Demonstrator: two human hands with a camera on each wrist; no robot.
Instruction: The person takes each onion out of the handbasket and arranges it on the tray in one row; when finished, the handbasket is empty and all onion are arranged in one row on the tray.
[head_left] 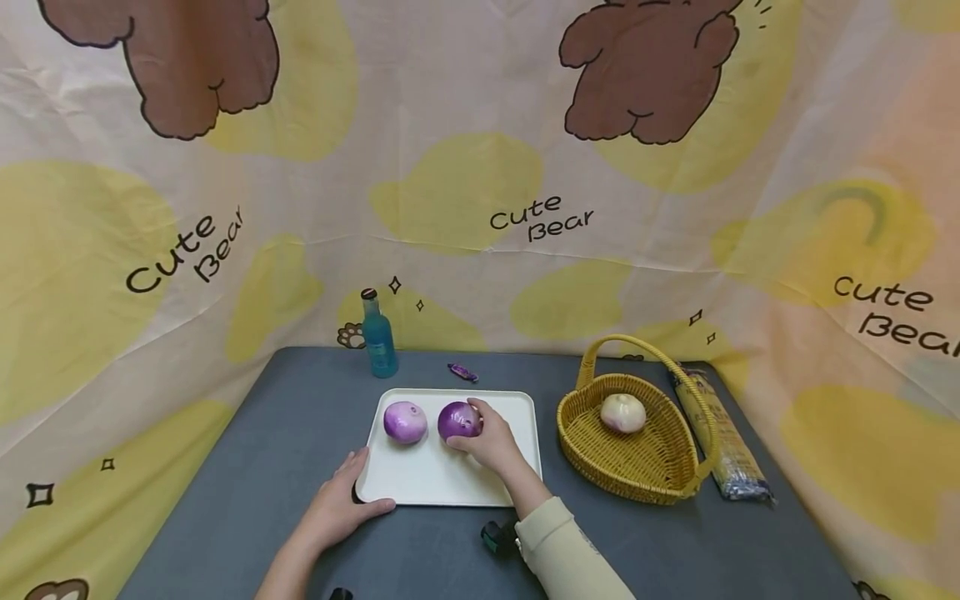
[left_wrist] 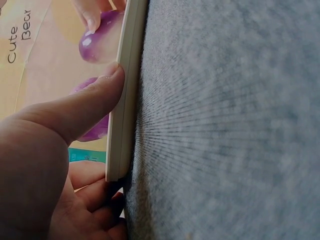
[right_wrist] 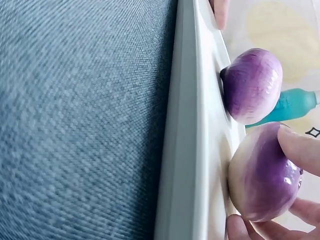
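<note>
White rectangular tray (head_left: pixel 431 483), head view: two purple onions on it, side by side w/ a gap b/w them. R hand (head_left: pixel 491 437) grasps the right onion (head_left: pixel 454 421); left onion (head_left: pixel 405 422) sits untouched. L hand (head_left: pixel 341 500) is at the near-left corner, thumb along the near edge, fingers by the left edge. Wicker basket (head_left: pixel 596 473) w/ a pale onion (head_left: pixel 623 413) inside stands right of tray, long packet (head_left: pixel 723 442) just beside it; blue bottle (head_left: pixel 380 342) & wrapped candy (head_left: pixel 462 372) behind tray. Best done w/ small, slow moves, so the R thumb doesn't nudge the neighbour.

L wrist view: L thumb lies on the tray rim, other fingers bent round the corner, i.e. gripping it. I'd brace just enough to stop sliding; lifting that corner could tilt the tray & set the loose onion rolling.

R wrist view: thumb on one side of the right onion, fingers on the other, a proper pinch. Can't tell if its base bears on the tray. Skin's v. glossy, prob. slick, so pads are best spread round the widest part, w/ even pressure, no hard squeeze. Fingers low by the tray need care, else they'd drag on it.
</note>
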